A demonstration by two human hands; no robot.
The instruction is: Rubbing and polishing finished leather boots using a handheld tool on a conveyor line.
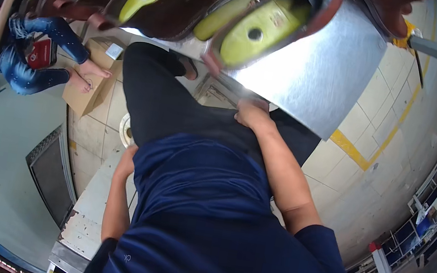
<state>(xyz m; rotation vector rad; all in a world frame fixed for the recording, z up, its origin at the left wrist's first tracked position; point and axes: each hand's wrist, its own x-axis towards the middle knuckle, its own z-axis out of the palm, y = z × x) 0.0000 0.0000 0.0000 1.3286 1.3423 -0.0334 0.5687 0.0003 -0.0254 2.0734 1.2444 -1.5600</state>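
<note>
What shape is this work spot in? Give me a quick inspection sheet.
Surface: shiny metal sheet, tilted; worn grey bench on the left.
Job's things: brown shoes with yellow-green insoles, in a row above the sheet.
Clutter: cardboard box on the floor by a seated person in jeans.
Grips: left hand at the bench edge; right hand on black trousers by the sheet's edge; hold unclear.
Cables: nothing seen.
Surroundings: tiled floor, yellow line, racks at right.

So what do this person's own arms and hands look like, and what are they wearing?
Both forearms are bare. Short dark navy sleeves end above the elbows, part of a navy shirt. The left hand and right hand wear no gloves; no watch or rings show.
</note>
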